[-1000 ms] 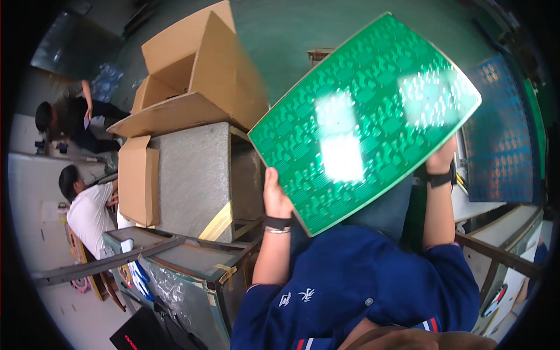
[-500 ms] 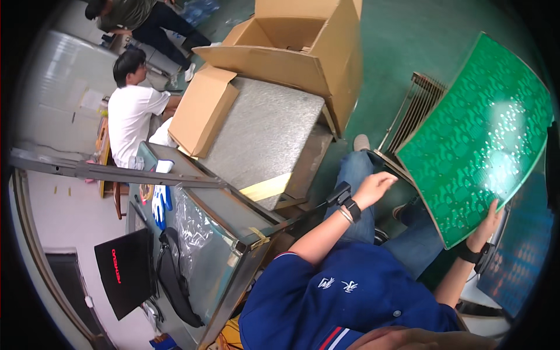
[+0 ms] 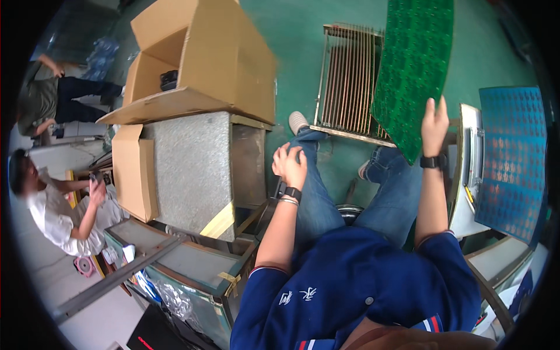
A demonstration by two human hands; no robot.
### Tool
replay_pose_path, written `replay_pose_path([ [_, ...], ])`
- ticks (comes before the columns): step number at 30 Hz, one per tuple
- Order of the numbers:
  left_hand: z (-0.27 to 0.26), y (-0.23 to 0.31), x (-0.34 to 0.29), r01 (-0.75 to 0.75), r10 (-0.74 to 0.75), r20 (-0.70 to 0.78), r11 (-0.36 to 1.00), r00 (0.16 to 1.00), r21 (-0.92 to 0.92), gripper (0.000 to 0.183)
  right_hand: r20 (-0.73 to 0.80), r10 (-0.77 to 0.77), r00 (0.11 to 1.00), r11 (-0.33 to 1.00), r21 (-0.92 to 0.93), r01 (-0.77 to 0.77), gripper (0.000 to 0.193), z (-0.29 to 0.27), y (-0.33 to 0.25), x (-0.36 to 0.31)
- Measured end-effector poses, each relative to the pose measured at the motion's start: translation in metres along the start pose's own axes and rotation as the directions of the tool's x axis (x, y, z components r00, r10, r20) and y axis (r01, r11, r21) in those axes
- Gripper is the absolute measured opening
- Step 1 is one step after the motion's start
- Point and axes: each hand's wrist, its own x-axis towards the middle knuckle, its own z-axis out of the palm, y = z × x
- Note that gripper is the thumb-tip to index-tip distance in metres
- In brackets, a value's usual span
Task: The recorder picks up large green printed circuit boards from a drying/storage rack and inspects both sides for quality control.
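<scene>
A large green circuit board panel [image 3: 413,64] stands on edge, tilted, in front of me to the right. My right hand [image 3: 434,125] grips its lower right edge, with fingers pointing up along it. The panel's lower left side overlaps the slotted metal rack [image 3: 348,81] on the floor; whether it touches the rack I cannot tell. My left hand [image 3: 290,166] is empty above my left knee, its fingers loosely bent and apart.
At my right, a blue panel with copper dots [image 3: 507,163] leans by a white-topped stand [image 3: 465,198]. Left are an open cardboard box [image 3: 233,64], a grey-topped table [image 3: 192,169] and a flat carton [image 3: 133,172]. A seated person [image 3: 64,210] and another person [image 3: 64,99] are far left.
The view has swung to the right. The green panel has turned from broad and slanted to narrower and more upright beside the rack. My left hand's fingers have loosened from a closed pose.
</scene>
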Motion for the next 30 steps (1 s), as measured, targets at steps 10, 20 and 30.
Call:
replay_pose_path([
  [10, 0.001, 0.006, 0.012, 0.019, -0.02, 0.027, 0.999, 0.999, 0.038, 0.014, 0.12, 0.158, 0.98, 0.977, 0.126, -0.173, 0.034, -0.003, 0.008, 0.002],
  [20, 0.003, 0.022, 0.017, 0.012, -0.015, 0.069, 0.999, 0.998, 0.04, 0.013, 0.01, 0.11, 0.994, 0.982, -0.155, -0.107, 0.034, 0.034, 0.051, -0.006],
  [30, 0.002, 0.02, 0.02, -0.037, 0.035, 0.028, 0.998, 0.999, 0.059, 0.011, 0.035, 0.271, 0.962, 0.942, -0.216, -0.258, 0.036, 0.07, 0.098, -0.014],
])
